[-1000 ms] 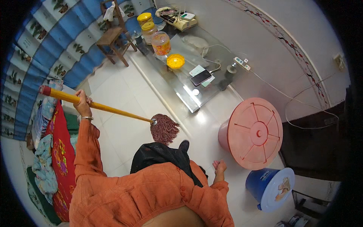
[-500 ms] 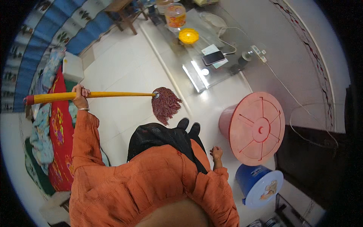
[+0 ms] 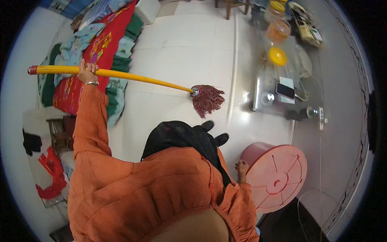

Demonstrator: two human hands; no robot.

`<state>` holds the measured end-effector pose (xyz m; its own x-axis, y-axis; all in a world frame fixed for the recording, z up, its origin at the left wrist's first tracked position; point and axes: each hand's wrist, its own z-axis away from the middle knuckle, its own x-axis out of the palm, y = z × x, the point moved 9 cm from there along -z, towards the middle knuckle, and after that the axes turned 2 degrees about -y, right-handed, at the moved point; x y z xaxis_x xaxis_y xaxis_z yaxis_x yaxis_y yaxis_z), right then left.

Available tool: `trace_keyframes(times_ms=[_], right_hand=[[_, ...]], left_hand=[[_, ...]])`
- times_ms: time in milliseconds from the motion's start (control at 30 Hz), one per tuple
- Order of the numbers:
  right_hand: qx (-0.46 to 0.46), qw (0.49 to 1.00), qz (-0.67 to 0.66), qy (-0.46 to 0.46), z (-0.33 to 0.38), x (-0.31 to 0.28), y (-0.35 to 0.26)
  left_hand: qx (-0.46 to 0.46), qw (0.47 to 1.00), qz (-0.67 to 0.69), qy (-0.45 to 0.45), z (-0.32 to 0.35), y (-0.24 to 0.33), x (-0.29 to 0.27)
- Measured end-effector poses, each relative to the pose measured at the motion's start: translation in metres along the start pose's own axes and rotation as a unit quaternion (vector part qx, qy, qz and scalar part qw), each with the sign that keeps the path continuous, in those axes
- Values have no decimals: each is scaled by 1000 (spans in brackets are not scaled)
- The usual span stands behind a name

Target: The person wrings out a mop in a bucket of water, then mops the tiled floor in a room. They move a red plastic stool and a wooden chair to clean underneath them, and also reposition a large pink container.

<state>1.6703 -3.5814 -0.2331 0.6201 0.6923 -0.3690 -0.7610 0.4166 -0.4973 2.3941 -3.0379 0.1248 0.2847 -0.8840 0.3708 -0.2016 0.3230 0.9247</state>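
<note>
Head view shows the left hand [image 3: 87, 71] clamped round the mop [image 3: 129, 76], its strands [image 3: 207, 101] to that hand's right, and a one-handed hold might let it swivel into the shoes [image 3: 221, 139] (the right hand [image 3: 242, 166] curls beside the pink tub [image 3: 276, 183], its grip impossible to tell).

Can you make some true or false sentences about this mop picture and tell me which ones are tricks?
1. The left grip is around the yellow handle. True.
2. The mop head is bright blue. False: the mop head is dark reddish.
3. The round pink tub has a lid on it. True.
4. The phone is on the floor. False: the phone is on the glass table.
5. The right grip is on the handle too. False: the right grip is down by the pink tub.
</note>
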Motion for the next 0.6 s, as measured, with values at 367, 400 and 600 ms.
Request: trace_keyframes(times_ms=[367, 400, 600], right_hand=[[-32, 997, 65, -27, 1, 30, -28], [-34, 996, 66, -46, 4, 42, -33], [-8, 990, 123, -71, 31, 122, -31]], left_hand=[[65, 973, -26, 218, -27, 86, -161], [76, 971, -38, 223, -31, 91, -177], [52, 971, -17, 233, -81, 114, -266]])
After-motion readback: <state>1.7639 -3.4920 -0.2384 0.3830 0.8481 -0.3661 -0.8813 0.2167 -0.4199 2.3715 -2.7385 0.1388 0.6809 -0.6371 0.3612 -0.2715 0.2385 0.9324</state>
